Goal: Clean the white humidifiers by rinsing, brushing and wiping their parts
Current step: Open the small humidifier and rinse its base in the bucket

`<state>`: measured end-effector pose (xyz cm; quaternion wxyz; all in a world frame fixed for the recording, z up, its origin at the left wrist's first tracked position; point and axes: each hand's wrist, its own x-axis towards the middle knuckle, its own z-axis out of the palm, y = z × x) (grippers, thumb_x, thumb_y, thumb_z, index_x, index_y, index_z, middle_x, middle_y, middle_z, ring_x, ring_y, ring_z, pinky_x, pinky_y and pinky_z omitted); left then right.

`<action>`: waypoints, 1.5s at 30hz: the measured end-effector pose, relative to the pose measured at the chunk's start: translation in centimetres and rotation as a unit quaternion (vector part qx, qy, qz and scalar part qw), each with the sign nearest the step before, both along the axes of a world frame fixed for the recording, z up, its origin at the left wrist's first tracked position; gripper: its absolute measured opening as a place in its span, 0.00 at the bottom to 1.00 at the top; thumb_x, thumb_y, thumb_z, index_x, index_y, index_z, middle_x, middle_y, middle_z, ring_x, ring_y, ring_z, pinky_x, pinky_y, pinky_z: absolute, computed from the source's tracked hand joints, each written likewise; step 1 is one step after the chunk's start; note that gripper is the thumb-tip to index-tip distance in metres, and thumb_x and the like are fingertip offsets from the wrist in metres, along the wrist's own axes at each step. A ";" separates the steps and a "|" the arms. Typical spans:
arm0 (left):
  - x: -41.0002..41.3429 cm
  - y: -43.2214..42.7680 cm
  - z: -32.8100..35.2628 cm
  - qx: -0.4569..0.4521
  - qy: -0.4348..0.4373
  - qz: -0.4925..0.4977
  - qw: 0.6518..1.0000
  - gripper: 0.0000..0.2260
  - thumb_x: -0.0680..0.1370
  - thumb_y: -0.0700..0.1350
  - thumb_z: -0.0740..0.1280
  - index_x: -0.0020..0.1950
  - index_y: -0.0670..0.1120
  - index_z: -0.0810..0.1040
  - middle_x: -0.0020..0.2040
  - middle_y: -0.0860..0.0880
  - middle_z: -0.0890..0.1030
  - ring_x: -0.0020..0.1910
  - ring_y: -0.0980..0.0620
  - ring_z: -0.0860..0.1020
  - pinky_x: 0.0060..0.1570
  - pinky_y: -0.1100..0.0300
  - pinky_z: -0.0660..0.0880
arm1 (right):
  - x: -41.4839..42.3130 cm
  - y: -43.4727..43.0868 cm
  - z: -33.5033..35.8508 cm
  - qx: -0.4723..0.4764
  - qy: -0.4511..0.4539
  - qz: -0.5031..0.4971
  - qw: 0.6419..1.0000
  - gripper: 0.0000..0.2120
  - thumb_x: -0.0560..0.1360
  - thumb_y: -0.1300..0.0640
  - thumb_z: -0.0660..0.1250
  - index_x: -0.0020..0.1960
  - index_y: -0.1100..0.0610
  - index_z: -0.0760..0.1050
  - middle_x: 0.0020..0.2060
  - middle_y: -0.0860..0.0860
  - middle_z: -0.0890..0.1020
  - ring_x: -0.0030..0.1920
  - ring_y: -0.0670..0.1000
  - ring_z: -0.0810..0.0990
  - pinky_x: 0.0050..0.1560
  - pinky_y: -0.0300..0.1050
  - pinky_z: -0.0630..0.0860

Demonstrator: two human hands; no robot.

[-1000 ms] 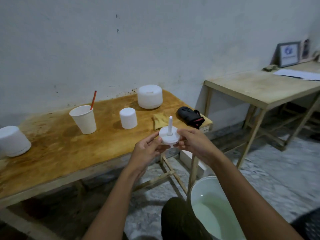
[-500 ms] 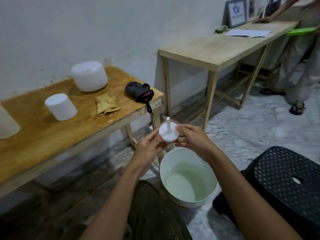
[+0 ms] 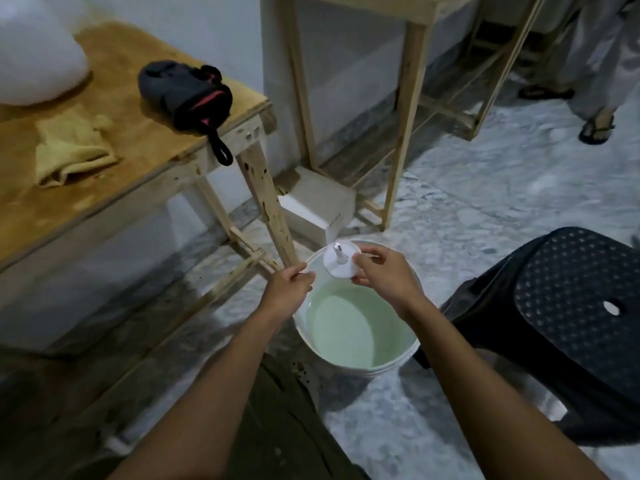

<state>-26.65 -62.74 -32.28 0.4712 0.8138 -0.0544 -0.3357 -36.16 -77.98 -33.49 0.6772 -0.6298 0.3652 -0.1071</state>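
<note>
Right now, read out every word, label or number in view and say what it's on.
No text can be read.
On the box: small dark marks on its side, too small to read.
The bucket, pouch, stool and humidifier part show no markings.

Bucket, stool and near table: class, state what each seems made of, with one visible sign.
Bucket: probably plastic, smooth white wall. Stool: likely moulded plastic, matte black, perforated seat. Table: wood, stained brown top, pale bare legs.
</note>
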 end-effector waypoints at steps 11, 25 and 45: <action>1.5 -0.3 -10.7 0.170 0.037 0.007 0.985 0.21 0.79 0.41 0.65 0.72 0.41 0.70 0.67 0.41 0.76 0.63 0.41 0.75 0.52 0.58 0.71 | 1.2 -1.8 -9.7 -0.080 0.062 -0.006 0.995 0.09 0.74 0.58 0.68 0.52 0.49 0.83 0.41 0.47 0.86 0.43 0.50 0.85 0.51 0.54 0.82; 2.4 0.9 -15.7 0.208 -0.048 -0.019 0.977 0.24 0.70 0.30 0.64 0.65 0.44 0.78 0.58 0.40 0.81 0.57 0.39 0.78 0.57 0.44 0.78 | 1.7 -1.9 -12.6 -0.268 0.049 0.020 0.962 0.12 0.75 0.55 0.69 0.58 0.50 0.82 0.48 0.46 0.83 0.46 0.45 0.81 0.49 0.41 0.79; 2.4 1.0 -15.8 0.187 -0.030 0.003 0.982 0.29 0.76 0.28 0.63 0.77 0.41 0.64 0.74 0.42 0.68 0.72 0.44 0.69 0.68 0.56 0.67 | 0.2 -0.5 -14.2 -0.483 -0.022 0.031 0.875 0.18 0.73 0.66 0.72 0.62 0.61 0.77 0.56 0.54 0.81 0.56 0.53 0.79 0.56 0.41 0.74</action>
